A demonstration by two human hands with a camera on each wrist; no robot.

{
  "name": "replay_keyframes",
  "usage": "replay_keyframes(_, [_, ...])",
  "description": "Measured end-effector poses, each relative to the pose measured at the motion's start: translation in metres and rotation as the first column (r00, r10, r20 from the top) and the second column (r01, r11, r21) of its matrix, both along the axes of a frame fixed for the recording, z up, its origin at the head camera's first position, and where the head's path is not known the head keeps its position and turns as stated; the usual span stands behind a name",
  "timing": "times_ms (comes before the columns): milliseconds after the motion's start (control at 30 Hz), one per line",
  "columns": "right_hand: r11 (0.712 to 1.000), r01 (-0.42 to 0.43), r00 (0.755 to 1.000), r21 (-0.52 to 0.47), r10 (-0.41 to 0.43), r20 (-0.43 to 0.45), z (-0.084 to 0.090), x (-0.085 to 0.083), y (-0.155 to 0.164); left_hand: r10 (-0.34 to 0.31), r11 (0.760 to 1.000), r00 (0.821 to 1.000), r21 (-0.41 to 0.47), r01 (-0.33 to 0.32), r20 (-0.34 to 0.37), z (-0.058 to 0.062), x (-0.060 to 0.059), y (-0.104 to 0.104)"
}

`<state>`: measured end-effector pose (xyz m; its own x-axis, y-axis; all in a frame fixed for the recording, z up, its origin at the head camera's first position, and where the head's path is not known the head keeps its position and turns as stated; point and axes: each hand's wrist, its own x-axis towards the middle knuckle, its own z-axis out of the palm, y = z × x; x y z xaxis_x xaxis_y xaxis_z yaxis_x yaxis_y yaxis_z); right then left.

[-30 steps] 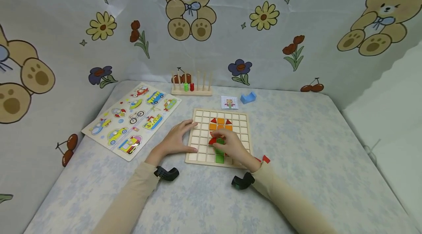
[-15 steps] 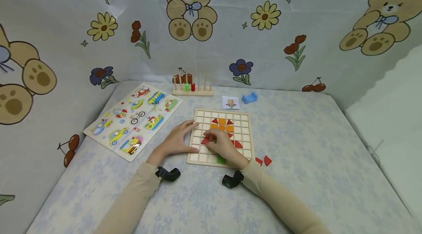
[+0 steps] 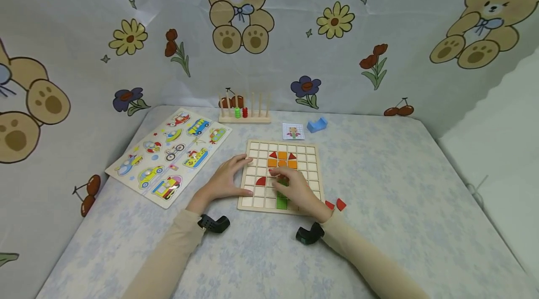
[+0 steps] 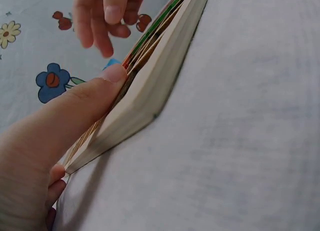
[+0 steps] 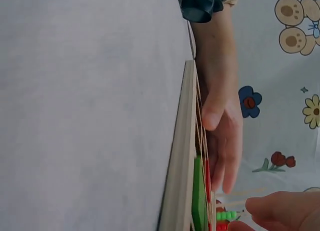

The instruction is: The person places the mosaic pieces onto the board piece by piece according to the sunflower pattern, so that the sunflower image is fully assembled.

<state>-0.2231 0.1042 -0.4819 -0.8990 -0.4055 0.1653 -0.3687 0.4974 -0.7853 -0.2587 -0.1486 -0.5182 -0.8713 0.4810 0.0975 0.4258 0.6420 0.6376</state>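
A wooden grid board (image 3: 258, 201) lies mid-table. On it are orange pieces (image 3: 282, 155), red triangles (image 3: 273, 155), green squares (image 3: 281, 203) and a red quarter-circle piece (image 3: 261, 181). My left hand (image 3: 225, 179) rests at the board's left edge, thumb and fingers spread apart. In the left wrist view its straight thumb (image 4: 80, 101) touches the board's top. Over the board's middle is my right hand (image 3: 296, 189), fingers loosely bent, hiding some pieces. The right wrist view shows nothing between its fingers (image 5: 262, 203).
Two loose red pieces (image 3: 341, 204) lie right of the board. Behind it are a small pattern card (image 3: 293, 131), a blue block (image 3: 317, 124) and a peg stand (image 3: 245, 120) with green and red beads. A vehicle puzzle board (image 3: 168, 154) lies at the left.
My right hand moved left with the red quarter-circle piece, let go of it in a left-hand cell, then drew back to the right. The left hand stayed at the board's edge.
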Motion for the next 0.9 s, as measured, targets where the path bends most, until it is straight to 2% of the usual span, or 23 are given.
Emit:
replay_keyframes(133, [0.999,0.046,0.999,0.015,-0.046,-0.022,0.003,0.01,0.037,0.003,1.0,1.0,0.006,-0.003,0.003,0.001,0.0,0.001])
replay_keyframes(267, [0.991,0.09,0.995,0.095,-0.087,-0.043,0.001,0.022,0.084,0.0,1.0,1.0,0.005,0.0,-0.006,0.003,0.001,0.001])
replay_keyframes(367, [0.986,0.079,0.997,0.148,-0.074,-0.039,-0.002,0.033,0.118,-0.001,1.0,1.0,0.008,0.001,-0.004,0.003,0.001,0.0])
replay_keyframes(500, [0.989,0.022,1.0,0.143,-0.022,-0.001,-0.007,0.047,0.15,0.002,1.0,1.0,0.006,-0.002,-0.001,0.002,0.0,-0.001])
replay_keyframes(567, [0.991,0.01,1.0,0.136,-0.011,0.01,-0.009,0.051,0.158,0.006,1.0,1.0,0.003,-0.006,-0.003,0.002,0.0,-0.001])
replay_keyframes(700, [0.994,0.028,0.999,0.11,-0.026,-0.023,-0.014,0.054,0.163,0.009,1.0,1.0,0.006,-0.009,0.002,0.001,0.0,-0.002])
replay_keyframes(800, [0.993,0.061,0.995,0.106,-0.052,-0.084,-0.017,0.054,0.162,0.006,1.0,1.0,0.005,-0.006,0.008,0.0,0.0,-0.001])
replay_keyframes(900, [0.985,0.127,0.981,0.115,-0.107,-0.163,-0.02,0.053,0.162,0.002,1.0,1.0,0.002,-0.002,0.004,0.001,0.001,0.0])
